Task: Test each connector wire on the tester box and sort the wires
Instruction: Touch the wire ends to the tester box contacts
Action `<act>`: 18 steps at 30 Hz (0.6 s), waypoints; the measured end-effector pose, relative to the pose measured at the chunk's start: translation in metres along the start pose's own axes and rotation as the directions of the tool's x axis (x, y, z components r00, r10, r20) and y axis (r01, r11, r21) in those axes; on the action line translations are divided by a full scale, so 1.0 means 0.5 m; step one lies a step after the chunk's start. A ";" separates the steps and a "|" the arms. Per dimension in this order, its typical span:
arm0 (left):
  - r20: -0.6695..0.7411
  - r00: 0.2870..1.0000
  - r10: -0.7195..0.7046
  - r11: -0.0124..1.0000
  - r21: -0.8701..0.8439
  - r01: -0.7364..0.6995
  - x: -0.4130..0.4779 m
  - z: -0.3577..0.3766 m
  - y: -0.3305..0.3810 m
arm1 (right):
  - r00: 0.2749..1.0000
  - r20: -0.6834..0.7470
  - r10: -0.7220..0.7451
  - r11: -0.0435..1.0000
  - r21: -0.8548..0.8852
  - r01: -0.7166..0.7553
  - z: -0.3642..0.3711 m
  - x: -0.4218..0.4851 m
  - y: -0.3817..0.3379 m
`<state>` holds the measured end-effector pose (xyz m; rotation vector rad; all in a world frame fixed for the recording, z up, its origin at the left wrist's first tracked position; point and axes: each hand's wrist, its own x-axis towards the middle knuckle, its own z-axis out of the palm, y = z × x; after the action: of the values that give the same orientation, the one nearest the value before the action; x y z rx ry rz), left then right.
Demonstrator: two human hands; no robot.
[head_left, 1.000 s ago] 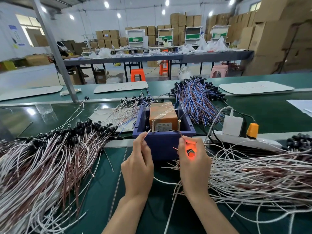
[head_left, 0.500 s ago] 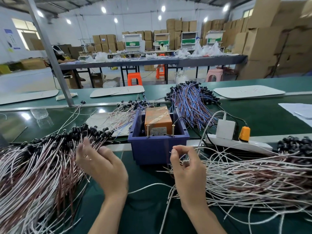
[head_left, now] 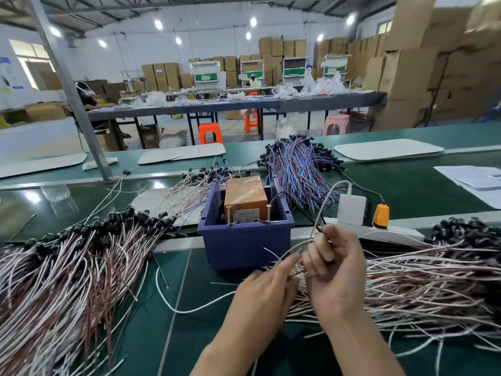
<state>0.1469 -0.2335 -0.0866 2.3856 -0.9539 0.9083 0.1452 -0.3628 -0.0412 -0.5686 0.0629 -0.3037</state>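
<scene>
Right hand (head_left: 336, 270): fingers curled round one wire (head_left: 301, 245), lower centre-right, just right of the tester box (head_left: 245, 198) in its blue bin (head_left: 244, 245). Left hand (head_left: 268, 291): fingers straight, touching the wire ends.

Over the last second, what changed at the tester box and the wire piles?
Both hands left the tester box. The left hand swung to the left pile, then back beside the right hand, which now pinches a wire lifted from the right pile. Box and piles stayed put.
</scene>
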 end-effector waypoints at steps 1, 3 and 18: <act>0.001 1.000 0.018 1.000 0.000 -0.018 0.000 0.000 -0.002 | 1.000 0.004 0.012 0.997 0.082 -0.012 -0.005 0.002 -0.010; -0.009 0.998 0.055 0.998 -0.013 -0.056 -0.001 0.001 -0.002 | 1.000 0.009 0.030 0.981 0.193 -0.031 -0.013 0.005 -0.028; -0.078 0.993 -0.090 0.996 -0.014 0.089 -0.009 -0.017 -0.011 | 0.980 -0.145 -0.139 0.982 0.106 0.155 -0.045 0.025 -0.080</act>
<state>0.1448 -0.2229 -0.0843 2.3452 -0.8137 0.9534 0.1432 -0.4103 -0.0385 -0.4363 0.1355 -0.4880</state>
